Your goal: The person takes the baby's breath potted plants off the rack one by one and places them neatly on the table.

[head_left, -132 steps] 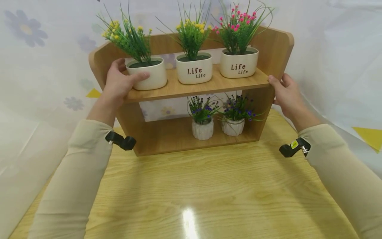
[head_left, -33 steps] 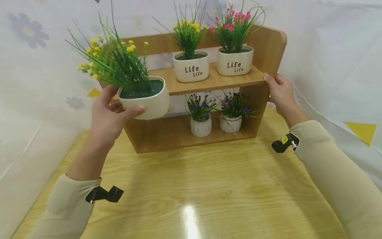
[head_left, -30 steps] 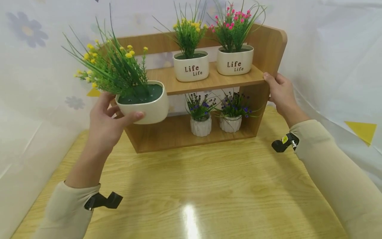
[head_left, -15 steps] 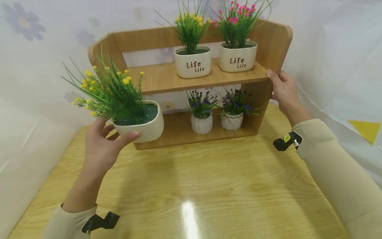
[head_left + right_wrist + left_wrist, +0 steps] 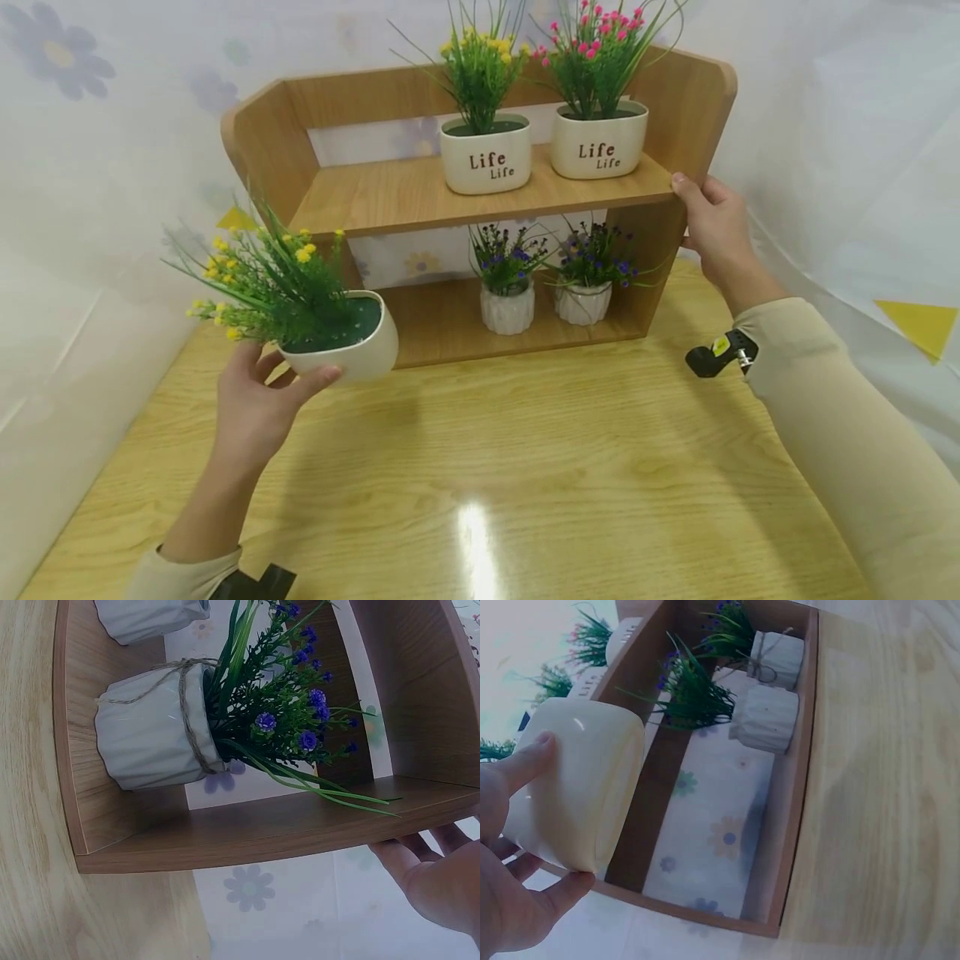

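My left hand (image 5: 255, 408) grips an oval cream flowerpot (image 5: 367, 354) of green grass and yellow flowers, thumb on its front. The pot leans left and hangs over the table, in front of the shelf's lower left corner. In the left wrist view the flowerpot's smooth wall (image 5: 577, 780) shows between thumb and fingers. At the other end, my right hand (image 5: 720, 229) holds the right side of the two-tier wooden shelf (image 5: 375, 193), thumb at the upper board's front corner. Its other fingers are partly hidden behind the side panel; the right wrist view shows fingers against the panel (image 5: 300, 832).
On the upper board stand two "Life" flowerpots, one with yellow flowers (image 5: 486, 162) and one with pink flowers (image 5: 600, 146). Below are two small white ribbed pots (image 5: 507, 310) with purple flowers. The shelf stands at the back of the wood-grain table (image 5: 540, 467), before a flower-patterned backdrop (image 5: 150, 167).
The yellow-flowered pot has left the upper board's left end and come down and forward in my left hand. My right hand keeps its hold on the shelf side.
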`<control>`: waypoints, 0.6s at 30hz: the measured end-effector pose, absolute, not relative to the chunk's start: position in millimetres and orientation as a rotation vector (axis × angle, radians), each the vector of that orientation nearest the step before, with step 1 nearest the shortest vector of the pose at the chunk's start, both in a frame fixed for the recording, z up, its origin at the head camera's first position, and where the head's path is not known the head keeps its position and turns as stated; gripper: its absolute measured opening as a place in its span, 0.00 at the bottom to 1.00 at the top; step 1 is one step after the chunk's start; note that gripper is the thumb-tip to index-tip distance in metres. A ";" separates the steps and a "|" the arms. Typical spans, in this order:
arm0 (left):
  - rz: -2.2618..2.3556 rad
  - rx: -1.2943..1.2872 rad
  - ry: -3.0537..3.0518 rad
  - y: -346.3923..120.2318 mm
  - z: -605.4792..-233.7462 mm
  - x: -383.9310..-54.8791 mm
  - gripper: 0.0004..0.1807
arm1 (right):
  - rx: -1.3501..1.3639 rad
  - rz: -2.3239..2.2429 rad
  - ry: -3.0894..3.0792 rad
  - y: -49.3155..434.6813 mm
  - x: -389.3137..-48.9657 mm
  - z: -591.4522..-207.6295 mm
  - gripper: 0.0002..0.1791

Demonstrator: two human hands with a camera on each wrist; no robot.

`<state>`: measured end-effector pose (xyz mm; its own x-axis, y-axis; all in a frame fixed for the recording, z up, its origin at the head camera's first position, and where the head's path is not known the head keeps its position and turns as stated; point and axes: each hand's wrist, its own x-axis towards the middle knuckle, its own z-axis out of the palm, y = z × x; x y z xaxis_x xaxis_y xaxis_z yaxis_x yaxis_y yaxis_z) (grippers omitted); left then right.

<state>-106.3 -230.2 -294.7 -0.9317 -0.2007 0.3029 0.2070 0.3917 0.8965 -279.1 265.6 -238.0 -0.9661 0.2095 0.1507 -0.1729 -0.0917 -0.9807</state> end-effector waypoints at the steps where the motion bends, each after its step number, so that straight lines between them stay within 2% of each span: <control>1: -1.551 0.007 -2.295 -231.9 -297.2 -105.4 0.49 | -0.041 2.149 -1.922 265.5 -279.0 -238.1 0.17; 18: -1.542 0.122 -2.331 -278.3 -337.2 -95.9 0.47 | -0.066 2.137 -1.947 266.0 -280.8 -236.7 0.19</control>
<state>-95.9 -278.3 -337.2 -0.9379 -0.2561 0.2342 0.1153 0.4064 0.9064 -280.8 266.0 -236.7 -0.9679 0.2130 0.1337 -0.1530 -0.0765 -0.9853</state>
